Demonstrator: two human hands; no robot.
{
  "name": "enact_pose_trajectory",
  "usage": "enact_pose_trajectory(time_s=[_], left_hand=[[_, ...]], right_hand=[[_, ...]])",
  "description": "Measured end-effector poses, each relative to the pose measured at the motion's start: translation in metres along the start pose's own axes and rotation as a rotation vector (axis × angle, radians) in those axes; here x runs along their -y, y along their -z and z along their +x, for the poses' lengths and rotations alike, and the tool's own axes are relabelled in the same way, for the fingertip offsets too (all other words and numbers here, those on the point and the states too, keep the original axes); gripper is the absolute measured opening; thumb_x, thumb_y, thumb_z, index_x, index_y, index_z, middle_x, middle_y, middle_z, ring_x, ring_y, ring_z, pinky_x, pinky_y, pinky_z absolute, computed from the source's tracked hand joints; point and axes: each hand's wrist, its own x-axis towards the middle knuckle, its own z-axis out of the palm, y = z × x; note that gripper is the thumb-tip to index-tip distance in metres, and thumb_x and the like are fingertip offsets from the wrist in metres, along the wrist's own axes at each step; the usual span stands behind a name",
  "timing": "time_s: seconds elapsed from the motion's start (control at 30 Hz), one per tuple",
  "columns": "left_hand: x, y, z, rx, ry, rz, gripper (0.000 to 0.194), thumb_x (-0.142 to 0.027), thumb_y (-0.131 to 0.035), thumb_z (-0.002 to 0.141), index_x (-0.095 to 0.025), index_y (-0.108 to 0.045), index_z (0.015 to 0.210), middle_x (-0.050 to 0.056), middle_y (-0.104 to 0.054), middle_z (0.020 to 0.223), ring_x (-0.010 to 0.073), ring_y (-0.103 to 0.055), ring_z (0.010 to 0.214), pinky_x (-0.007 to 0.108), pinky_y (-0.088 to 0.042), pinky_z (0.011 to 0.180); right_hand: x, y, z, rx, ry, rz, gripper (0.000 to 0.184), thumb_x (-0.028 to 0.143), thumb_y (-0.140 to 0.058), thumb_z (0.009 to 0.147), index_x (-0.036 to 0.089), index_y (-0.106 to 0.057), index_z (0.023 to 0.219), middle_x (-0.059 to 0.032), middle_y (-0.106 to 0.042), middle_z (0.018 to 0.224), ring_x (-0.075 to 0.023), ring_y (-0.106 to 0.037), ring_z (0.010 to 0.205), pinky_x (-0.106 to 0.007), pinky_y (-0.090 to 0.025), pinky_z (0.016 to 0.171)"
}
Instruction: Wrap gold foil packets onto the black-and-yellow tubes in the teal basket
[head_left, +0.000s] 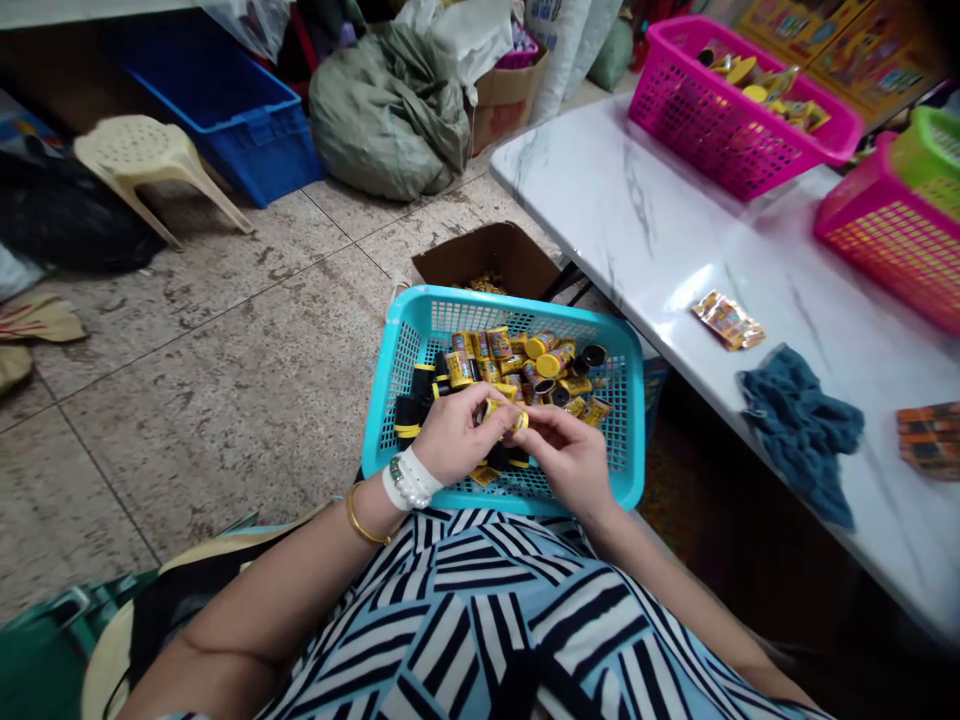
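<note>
A turquoise plastic basket (504, 298) rests on my lap, holding several small yellow printed containers (497, 343) and black ones with yellow rims (409, 412). Over its middle, my left hand (459, 425) is closed around a small yellow container (519, 421). The fingers of my right hand (574, 452) pinch the same container at its right end. Fingers cover most of it, so its lid cannot be made out clearly.
A marble-patterned table (600, 200) stands at right, bearing pink baskets (720, 140), a packet strip (729, 320) and a blue cloth (802, 420). Beyond my basket is an open cardboard box (480, 250). A stool (139, 145), blue crate (255, 140) and sack (390, 120) stand on the floor.
</note>
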Motion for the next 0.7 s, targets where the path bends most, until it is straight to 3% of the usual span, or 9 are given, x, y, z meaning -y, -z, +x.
enact_pose_trajectory(time_s=[0.07, 0.13, 0.2, 0.3, 0.37, 0.47, 0.57, 0.7], left_hand=[[0.004, -0.001, 0.001, 0.034, 0.015, -0.086, 0.028, -0.041, -0.058, 0.09, -0.016, -0.069, 0.085, 0.0, -0.06, 0.063, 0.0123, -0.05, 0.056, 0.023, -0.037, 0.054], [0.007, -0.001, 0.003, 0.069, -0.014, -0.179, 0.022, -0.037, -0.061, 0.089, -0.017, -0.069, 0.089, 0.002, -0.066, 0.075, 0.0135, -0.057, 0.064, 0.024, -0.044, 0.061], [0.008, -0.002, 0.003, 0.092, -0.073, -0.223, 0.018, -0.032, -0.063, 0.088, -0.018, -0.071, 0.094, 0.005, -0.071, 0.09, 0.0166, -0.063, 0.08, 0.028, -0.049, 0.076], [0.008, -0.001, 0.003, 0.108, -0.125, -0.235, 0.019, -0.031, -0.065, 0.087, -0.019, -0.072, 0.1, 0.007, -0.071, 0.106, 0.0212, -0.064, 0.103, 0.034, -0.047, 0.095], [0.008, 0.001, 0.003, 0.11, -0.058, -0.314, 0.035, -0.039, -0.068, 0.085, -0.019, -0.067, 0.114, 0.008, -0.071, 0.105, 0.0209, -0.066, 0.098, 0.033, -0.051, 0.089], [0.009, 0.006, 0.002, 0.072, 0.118, -0.478, 0.055, -0.055, -0.064, 0.085, -0.016, -0.057, 0.123, 0.004, -0.069, 0.085, 0.0143, -0.064, 0.066, 0.026, -0.05, 0.063], [0.008, 0.009, 0.001, 0.072, 0.192, -0.467, 0.047, -0.055, -0.067, 0.082, -0.013, -0.063, 0.102, 0.001, -0.063, 0.074, 0.0093, -0.055, 0.055, 0.022, -0.044, 0.054], [0.006, 0.008, 0.002, 0.132, 0.153, -0.435, 0.038, -0.048, -0.072, 0.078, -0.014, -0.066, 0.094, 0.0, -0.061, 0.07, 0.0094, -0.055, 0.058, 0.021, -0.045, 0.055]], right_hand=[[-0.001, -0.001, -0.002, -0.052, 0.204, -0.172, 0.025, 0.03, -0.082, 0.073, 0.023, -0.077, 0.096, -0.0067, -0.075, 0.096, -0.02, -0.07, 0.086, -0.034, -0.061, 0.076], [-0.002, -0.001, -0.002, -0.059, 0.255, -0.213, 0.022, 0.029, -0.082, 0.073, 0.024, -0.077, 0.094, -0.0066, -0.075, 0.097, -0.0207, -0.07, 0.088, -0.035, -0.06, 0.076], [-0.002, -0.001, 0.001, -0.025, 0.126, -0.131, 0.019, 0.031, -0.08, 0.075, 0.023, -0.077, 0.091, -0.0051, -0.076, 0.087, -0.0197, -0.071, 0.079, -0.034, -0.06, 0.073], [0.0, -0.002, 0.007, 0.027, -0.143, 0.057, 0.024, 0.039, -0.079, 0.075, 0.02, -0.076, 0.09, -0.0031, -0.075, 0.074, -0.0181, -0.071, 0.063, -0.034, -0.062, 0.065], [0.002, -0.003, 0.01, -0.001, -0.191, 0.137, 0.034, 0.041, -0.083, 0.07, 0.02, -0.075, 0.095, -0.0031, -0.076, 0.078, -0.0179, -0.072, 0.064, -0.035, -0.063, 0.067], [0.003, -0.006, 0.012, -0.038, -0.116, 0.15, 0.041, 0.038, -0.087, 0.065, 0.022, -0.073, 0.1, -0.0028, -0.077, 0.089, -0.0171, -0.072, 0.074, -0.035, -0.063, 0.075], [0.003, -0.007, 0.011, 0.002, -0.065, 0.141, 0.039, 0.033, -0.088, 0.063, 0.023, -0.074, 0.097, -0.0021, -0.077, 0.092, -0.0172, -0.072, 0.081, -0.035, -0.062, 0.081], [0.002, -0.005, 0.009, 0.074, -0.164, 0.195, 0.042, 0.034, -0.088, 0.064, 0.022, -0.073, 0.1, -0.0007, -0.075, 0.08, -0.0154, -0.071, 0.067, -0.033, -0.063, 0.069]])
